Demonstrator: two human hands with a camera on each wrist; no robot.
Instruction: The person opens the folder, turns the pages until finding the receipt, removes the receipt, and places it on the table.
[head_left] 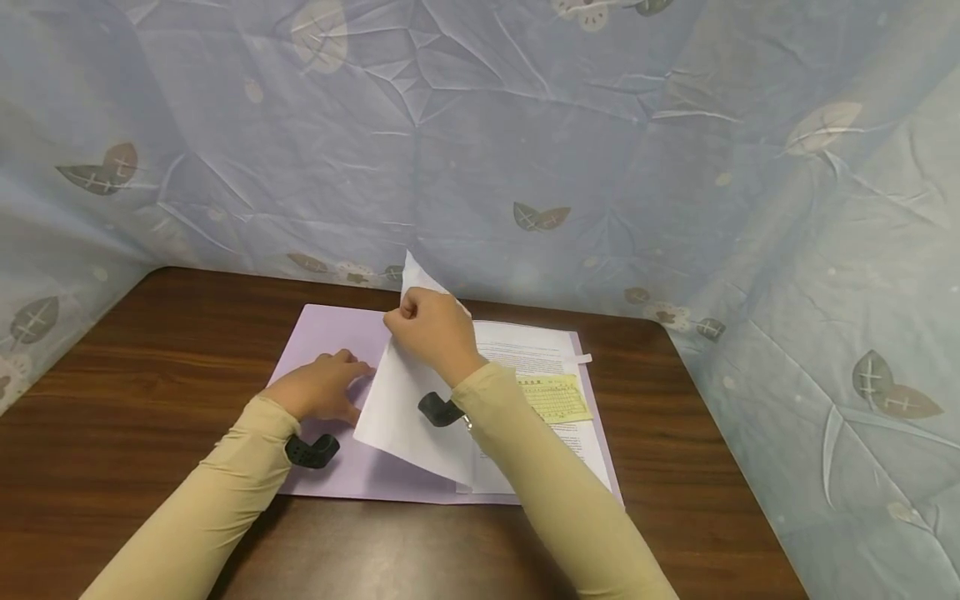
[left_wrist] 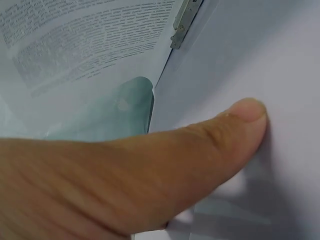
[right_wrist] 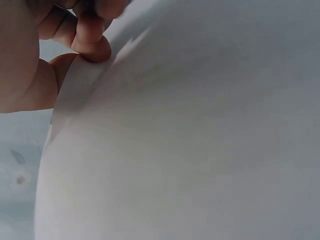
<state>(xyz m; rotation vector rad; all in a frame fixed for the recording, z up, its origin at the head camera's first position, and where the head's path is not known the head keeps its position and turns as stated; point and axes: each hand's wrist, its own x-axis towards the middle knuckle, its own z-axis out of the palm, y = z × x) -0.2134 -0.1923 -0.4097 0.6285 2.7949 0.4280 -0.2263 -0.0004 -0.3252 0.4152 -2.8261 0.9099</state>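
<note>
A pale purple folder (head_left: 330,329) lies spread on the table. My right hand (head_left: 435,332) pinches the edge of a white sheet (head_left: 420,425) between thumb and fingers, and the sheet stands raised over the folder's middle. In the right wrist view, the fingertips (right_wrist: 95,50) grip that edge while the sheet fills most of the picture. My left hand (head_left: 318,387) rests over the folder's left cover with fingers loosely bent, beside the raised sheet. Its thumb (left_wrist: 200,150) stretches out straight in the left wrist view. A metal fastener (left_wrist: 186,22) shows along the folder's fold.
Printed pages (head_left: 517,343) lie in the folder's right side, with a yellow-green printed slip (head_left: 566,400) on them and a white tab (head_left: 580,359) at the edge. Dark brown table (head_left: 135,417) surrounds the folder. A patterned blue cloth (head_left: 480,150) hangs behind and at the sides.
</note>
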